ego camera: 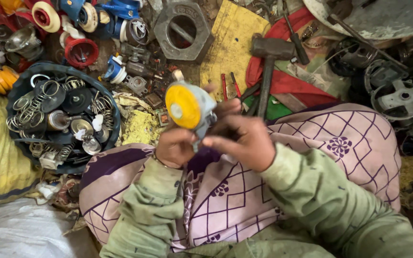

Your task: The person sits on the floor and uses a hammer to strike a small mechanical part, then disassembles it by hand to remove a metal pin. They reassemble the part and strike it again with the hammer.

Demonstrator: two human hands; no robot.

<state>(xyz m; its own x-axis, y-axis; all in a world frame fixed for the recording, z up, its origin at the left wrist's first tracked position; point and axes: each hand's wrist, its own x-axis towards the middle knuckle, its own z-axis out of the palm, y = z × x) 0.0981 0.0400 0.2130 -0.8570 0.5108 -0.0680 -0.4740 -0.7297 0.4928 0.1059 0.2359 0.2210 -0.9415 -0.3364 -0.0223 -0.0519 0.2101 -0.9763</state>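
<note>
Bending at the elbows, both arms in green sleeves come up from the bottom edge and meet over the lap, which is covered by a pink cloth (340,143) with purple lines. The left hand (175,147) is closed into a fist around the lower end of a grey part (192,107), knuckles toward the camera. This part has a round yellow disc (182,106) on its face and is held up above the knees, tilted a little to the left. The right hand (242,141) is turned palm down, its fingers bent and pressed on the right side of the same part, so it also grips it; the fingertips of this hand are partly hidden behind the part.

To the left on the ground stands a dark basket (113,112) with springs, rings and small metal pieces. Beyond the hands lies a hammer (267,64) on red cloth, near a yellow board (233,43) and a big grey hexagonal nut (182,29). Red and blue parts are piled at the top left.
</note>
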